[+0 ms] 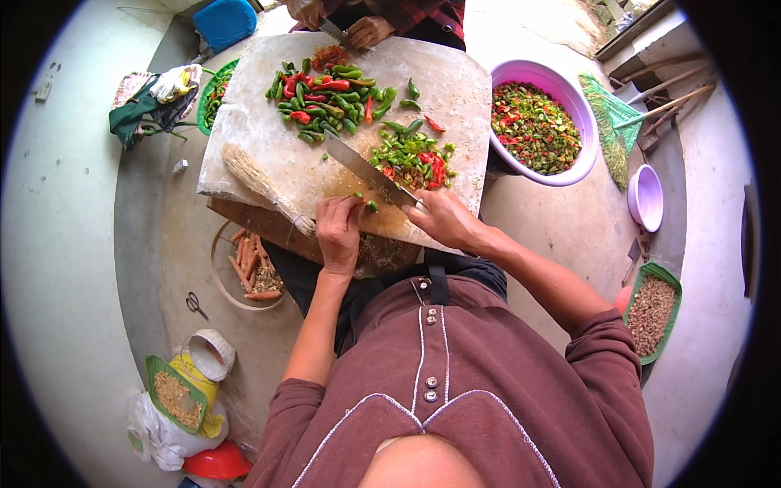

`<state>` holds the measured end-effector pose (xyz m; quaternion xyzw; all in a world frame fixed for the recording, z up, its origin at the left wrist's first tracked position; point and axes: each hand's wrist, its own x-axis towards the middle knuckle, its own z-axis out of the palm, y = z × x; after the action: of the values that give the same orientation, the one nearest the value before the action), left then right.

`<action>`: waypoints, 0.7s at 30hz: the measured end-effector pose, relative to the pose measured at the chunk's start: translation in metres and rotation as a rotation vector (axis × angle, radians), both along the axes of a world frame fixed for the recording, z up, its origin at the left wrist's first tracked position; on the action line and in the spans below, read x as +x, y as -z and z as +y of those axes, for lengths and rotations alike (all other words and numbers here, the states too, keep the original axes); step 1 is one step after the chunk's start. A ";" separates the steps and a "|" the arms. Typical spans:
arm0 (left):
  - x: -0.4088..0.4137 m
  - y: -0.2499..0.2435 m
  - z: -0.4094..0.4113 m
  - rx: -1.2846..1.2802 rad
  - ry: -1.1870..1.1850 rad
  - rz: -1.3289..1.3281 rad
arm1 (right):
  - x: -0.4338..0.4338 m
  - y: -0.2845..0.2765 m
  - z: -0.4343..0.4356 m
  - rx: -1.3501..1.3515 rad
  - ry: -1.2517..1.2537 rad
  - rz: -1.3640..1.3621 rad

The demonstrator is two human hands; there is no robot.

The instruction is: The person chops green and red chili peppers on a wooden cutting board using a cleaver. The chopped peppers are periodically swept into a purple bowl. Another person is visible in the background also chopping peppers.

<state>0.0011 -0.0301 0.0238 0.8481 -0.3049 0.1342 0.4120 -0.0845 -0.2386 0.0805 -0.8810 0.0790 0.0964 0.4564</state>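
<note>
My right hand point(450, 218) grips the handle of a broad-bladed kitchen knife point(357, 163). The blade slants away to the upper left, above a pale tabletop point(250, 104). At the near edge, the fingers of my left hand point(338, 230) are bunched on a chili pepper point(359, 195), mostly hidden by them. A cut green piece point(371, 206) lies just right of those fingertips. Beyond the blade is a heap of chopped red and green chilies point(413, 154). Whole chilies point(329, 100) are piled farther back. A straw whisk brush point(259, 183) lies left of my left hand.
Across the table, another person's hands point(369, 30) work with a knife point(334, 32) beside chopped red chili point(329, 57). A purple tub point(590, 146) of chopped chilies stands right. Scissors point(195, 305) and a round basket point(218, 274) of corn cobs are on the floor at left.
</note>
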 end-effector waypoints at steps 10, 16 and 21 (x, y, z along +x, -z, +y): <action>-0.004 0.010 -0.002 0.089 0.035 -0.031 | 0.002 -0.004 0.006 -0.074 -0.109 0.147; -0.003 0.012 0.000 0.078 0.053 -0.035 | 0.001 0.024 0.023 -0.001 0.024 0.002; 0.000 0.012 0.000 0.069 0.077 -0.042 | -0.005 0.008 0.020 0.023 0.074 0.023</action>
<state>0.0011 -0.0302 0.0117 0.8465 -0.3504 0.1256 0.3806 -0.0891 -0.2184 0.0721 -0.8709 0.1158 0.0903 0.4689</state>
